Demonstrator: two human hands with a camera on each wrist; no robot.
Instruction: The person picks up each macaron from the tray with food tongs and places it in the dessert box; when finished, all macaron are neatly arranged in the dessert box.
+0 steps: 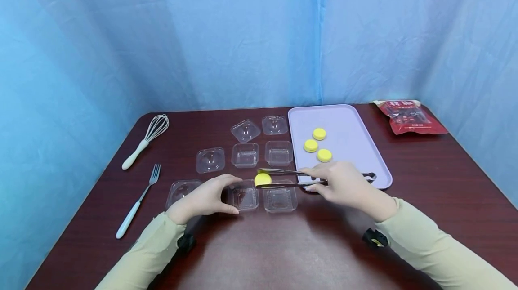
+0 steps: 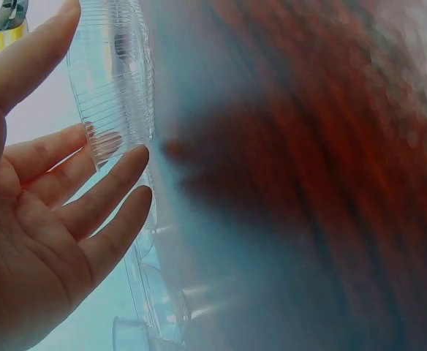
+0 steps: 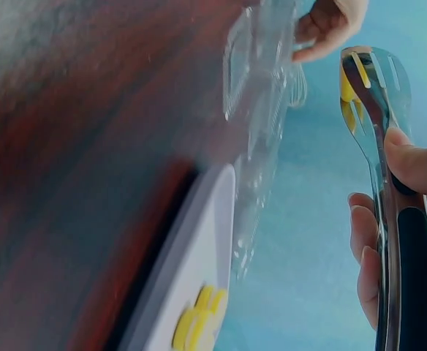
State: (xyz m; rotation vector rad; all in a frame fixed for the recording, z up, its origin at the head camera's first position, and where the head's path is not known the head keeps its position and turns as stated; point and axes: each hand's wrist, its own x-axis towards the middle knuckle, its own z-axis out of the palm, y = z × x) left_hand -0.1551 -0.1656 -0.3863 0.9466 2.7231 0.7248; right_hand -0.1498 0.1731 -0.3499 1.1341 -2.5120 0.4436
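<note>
My right hand [image 1: 344, 184] grips metal tongs [image 3: 389, 175] with dark handle inlays. A yellow macaron [image 1: 263, 179] is pinched between the tong tips, above the back edge of a clear plastic container [image 1: 244, 198]. The left hand [image 1: 208, 196] holds that container at its left side, thumb at the near edge and index finger at the far edge. From the left wrist, the ribbed container wall [image 2: 111, 80] shows between thumb and fingers. To its right stands another clear container [image 1: 280, 200], under the tongs. Three more macarons [image 1: 310, 145] lie on a lilac tray [image 1: 356, 137].
Behind are two open clear containers [image 1: 245, 155] and several clear domed lids [image 1: 210, 160]. One lid [image 1: 182, 189] is partly hidden by the left arm. A whisk [image 1: 147, 139] and a fork [image 1: 139, 200] lie left. A red packet [image 1: 410, 117] sits at the back right.
</note>
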